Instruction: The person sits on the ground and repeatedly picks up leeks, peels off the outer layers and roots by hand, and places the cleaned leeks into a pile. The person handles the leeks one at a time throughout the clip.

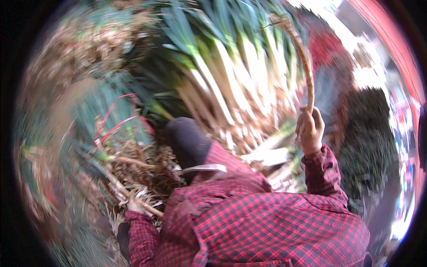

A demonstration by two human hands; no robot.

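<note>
My right hand point(311, 131) is raised at the right and closed around the lower end of a long, curved, brown, dry-looking stalk point(305, 65). The stalk arches upward, and its ragged upper end lies in front of the leek leaves. At the lower left, my left hand point(135, 203) is closed on a pale brown leek stalk point(119, 185) that slants down towards my body. Its fingers are partly hidden and blurred. Beyond my knee lies a row of large leeks point(230, 76) with white shafts, green leaves and brown roots towards me.
Left of my knee point(188, 140), a leek bundle point(100, 113) lies beside a red tie point(115, 115). Dry husks and roots point(146, 173) litter the ground. Several loose white leeks point(267, 155) are near my right forearm. A dark, blurred heap point(365, 143) stands farther right.
</note>
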